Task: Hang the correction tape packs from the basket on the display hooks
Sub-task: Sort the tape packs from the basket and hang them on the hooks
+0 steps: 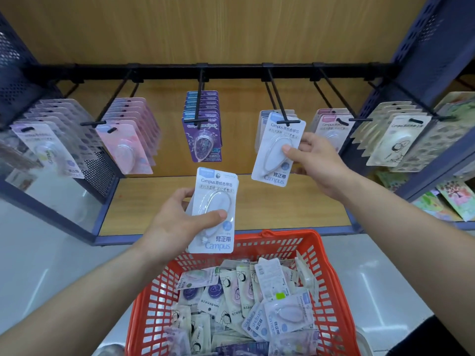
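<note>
My right hand (317, 165) pinches a pale blue correction tape pack (276, 152) whose top hole sits at the tip of a black display hook (282, 109); a few like packs hang behind it. My left hand (177, 222) grips a small stack of the same pale blue packs (214, 214), held upright above the basket. The orange basket (331, 291) below holds several mixed packs in white, purple and blue.
A black rail (231, 71) carries several hooks: lilac packs (48, 147) far left, pink packs (128, 145), purple packs (204, 127) in the middle, pink-topped packs (330, 124) and cream packs (395, 140) to the right. A wooden shelf (257, 201) lies below. Cards fill the right-hand rack (452, 196).
</note>
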